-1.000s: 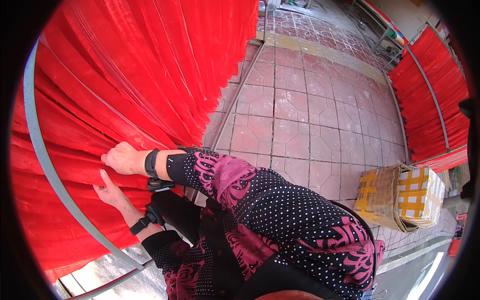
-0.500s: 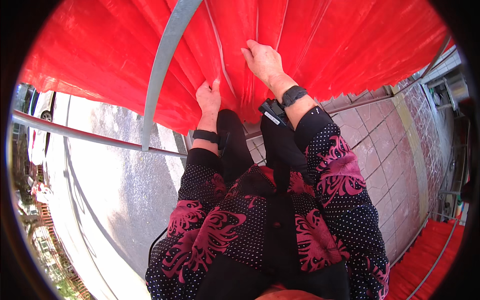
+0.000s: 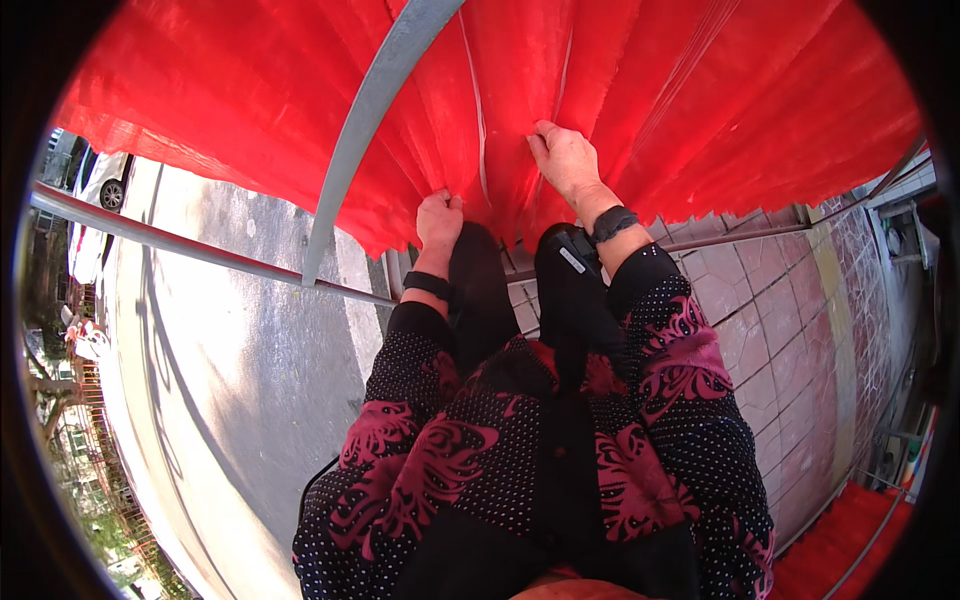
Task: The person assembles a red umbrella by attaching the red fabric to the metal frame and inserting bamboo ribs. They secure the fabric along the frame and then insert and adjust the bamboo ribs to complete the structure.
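Note:
A broad sheet of bright red cloth (image 3: pixel 640 110) hangs in long pleats across the far side. My left hand (image 3: pixel 439 220) is closed on its lower part, fingers curled into a fold. Farther up and to the right, my right hand (image 3: pixel 568 162) pinches another pleat between thumb and fingers; the fingertips are partly hidden against the cloth. The cloth's lower edge falls in front of my dark-trousered knees (image 3: pixel 482 285). Each wrist wears a black band, and a small black device (image 3: pixel 574 255) sits under the right one.
A curved grey metal bar (image 3: pixel 350 150) rises close to my left hand and meets a long rail (image 3: pixel 170 238). Pink paving (image 3: pixel 770 300) lies to the right, a grey road (image 3: pixel 250 330) to the left with a parked white car (image 3: pixel 98 190). More red cloth (image 3: pixel 840 550) is at lower right.
Both hands have come nearer to me, still gripping the red cloth, the right one more than the left. The whole view has also shifted slightly.

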{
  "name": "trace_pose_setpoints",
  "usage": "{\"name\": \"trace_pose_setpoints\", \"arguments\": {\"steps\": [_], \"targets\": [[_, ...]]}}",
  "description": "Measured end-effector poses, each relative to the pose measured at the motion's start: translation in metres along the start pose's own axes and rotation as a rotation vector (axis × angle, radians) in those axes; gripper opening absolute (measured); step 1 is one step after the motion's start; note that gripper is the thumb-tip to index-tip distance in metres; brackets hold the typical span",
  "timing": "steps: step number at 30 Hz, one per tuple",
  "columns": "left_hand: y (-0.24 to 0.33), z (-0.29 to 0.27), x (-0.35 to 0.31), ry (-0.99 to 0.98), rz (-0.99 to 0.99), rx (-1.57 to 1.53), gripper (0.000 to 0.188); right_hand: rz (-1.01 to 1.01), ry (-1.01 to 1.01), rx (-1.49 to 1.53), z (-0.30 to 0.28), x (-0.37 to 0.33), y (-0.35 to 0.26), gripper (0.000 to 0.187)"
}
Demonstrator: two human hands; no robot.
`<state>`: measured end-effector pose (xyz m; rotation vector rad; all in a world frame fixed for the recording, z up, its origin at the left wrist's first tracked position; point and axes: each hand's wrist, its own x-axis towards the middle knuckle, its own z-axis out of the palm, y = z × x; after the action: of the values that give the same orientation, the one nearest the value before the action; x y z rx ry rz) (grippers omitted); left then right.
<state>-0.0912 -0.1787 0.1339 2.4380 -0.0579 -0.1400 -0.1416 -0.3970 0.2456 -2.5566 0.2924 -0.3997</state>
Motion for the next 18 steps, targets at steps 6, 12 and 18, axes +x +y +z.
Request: {"name": "trace_pose_setpoints", "arguments": {"steps": [6, 12, 18], "targets": [[0.098, -0.034, 0.002, 0.438, 0.577, -0.442, 0.034, -0.117, 0.112, 0.106, -0.028, 0.014, -0.025, 0.023], [0.179, -0.08, 0.021, 0.423, 0.6, -0.682, 0.031, -0.202, 0.2, 0.177, -0.068, 0.038, -0.062, 0.032], [0.196, -0.087, 0.021, 0.375, 0.635, -0.736, 0.027, -0.302, 0.401, 0.198, -0.086, 0.055, -0.087, 0.051]]}}
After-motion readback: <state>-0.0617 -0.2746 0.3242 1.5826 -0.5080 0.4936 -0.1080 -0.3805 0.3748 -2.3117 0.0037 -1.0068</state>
